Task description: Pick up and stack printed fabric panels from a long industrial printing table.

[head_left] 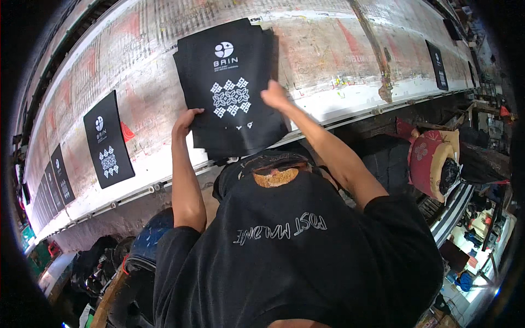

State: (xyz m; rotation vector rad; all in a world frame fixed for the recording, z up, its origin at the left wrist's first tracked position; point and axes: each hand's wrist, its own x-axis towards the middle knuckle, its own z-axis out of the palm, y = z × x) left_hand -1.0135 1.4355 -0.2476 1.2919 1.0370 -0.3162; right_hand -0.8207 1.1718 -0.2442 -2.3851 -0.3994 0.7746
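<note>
A loose stack of black printed sheets point(199, 60), with white emblems and a white floral pattern, sits in front of me at the near side of the long table. Its sheets are fanned a little, so several edges and corners stick out. At the lower left edge my left hand point(187, 119) is closed around the side of the stack, its fingertips partly hidden. My right hand point(275, 96) grips the right edge with curled fingers, which look slightly blurred. Whether the sheets are cloth or another material I cannot tell.
The long, paint-stained table point(322, 60) runs from left to right. A single black printed sheet point(109, 142) lies to the left, with several more beyond it. Another black sheet point(437, 64) lies far right. Below the table's right part stands a red-and-cream cushioned item point(429, 161).
</note>
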